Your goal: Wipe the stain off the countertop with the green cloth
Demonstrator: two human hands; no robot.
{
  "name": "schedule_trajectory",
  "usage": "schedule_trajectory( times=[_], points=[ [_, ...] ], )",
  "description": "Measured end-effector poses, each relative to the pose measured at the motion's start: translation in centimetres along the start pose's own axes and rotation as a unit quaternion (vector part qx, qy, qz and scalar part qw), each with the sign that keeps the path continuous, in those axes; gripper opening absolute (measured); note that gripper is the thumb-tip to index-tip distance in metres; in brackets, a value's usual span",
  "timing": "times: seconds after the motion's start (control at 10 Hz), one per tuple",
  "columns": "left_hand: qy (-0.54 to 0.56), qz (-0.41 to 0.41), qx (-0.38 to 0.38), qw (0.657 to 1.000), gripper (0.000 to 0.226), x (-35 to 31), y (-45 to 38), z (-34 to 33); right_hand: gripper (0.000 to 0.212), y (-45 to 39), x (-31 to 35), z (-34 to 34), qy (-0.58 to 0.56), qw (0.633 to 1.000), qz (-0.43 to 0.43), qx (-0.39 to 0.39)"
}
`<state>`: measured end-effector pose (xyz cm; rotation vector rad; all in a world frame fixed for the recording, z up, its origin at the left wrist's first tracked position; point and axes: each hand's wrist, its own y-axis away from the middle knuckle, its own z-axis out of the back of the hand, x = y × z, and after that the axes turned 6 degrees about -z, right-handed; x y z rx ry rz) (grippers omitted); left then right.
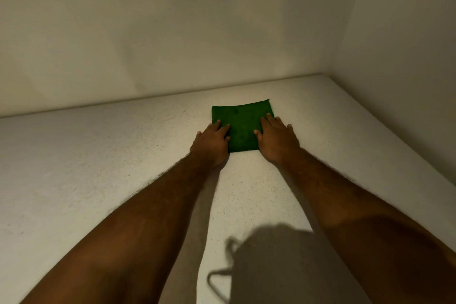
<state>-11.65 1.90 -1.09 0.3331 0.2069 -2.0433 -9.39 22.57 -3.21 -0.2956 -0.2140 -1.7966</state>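
A green cloth (pixel 243 124), folded into a flat square, lies on the pale speckled countertop (pixel 98 155) near its back edge. My left hand (pixel 211 142) rests flat on the cloth's left near corner, fingers spread. My right hand (pixel 277 138) lies flat on its right near side, fingers also apart. Both palms press down on the cloth; neither hand grips it. A small darker spot shows on the cloth's far part. No stain shows on the bare counter; whatever is under the cloth is hidden.
A plain wall (pixel 172 32) runs along the back of the countertop, and a second wall (pixel 407 57) meets it at the right corner. My head's shadow (pixel 271 261) falls on the near part of the counter.
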Motion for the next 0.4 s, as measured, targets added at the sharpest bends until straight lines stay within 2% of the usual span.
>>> schedule_trajectory(
  times=[0.2, 0.3, 0.4],
  points=[
    [-0.006, 0.025, -0.057, 0.998, 0.05, 0.1, 2.7, 1.2, 0.066, 1.1, 0.4, 0.5, 0.013, 1.0, -0.005, -0.009],
    [0.009, 0.034, -0.123, 0.992, 0.051, 0.8, 5.6, 2.8, 0.068, 3.7, 2.0, 1.1, -0.006, 0.999, 0.006, -0.038],
    [-0.002, 0.034, -0.133, 0.991, 0.051, 1.5, 7.7, 3.6, 0.069, 5.9, 3.0, 1.1, -0.021, 0.999, 0.025, -0.028]
  ],
)
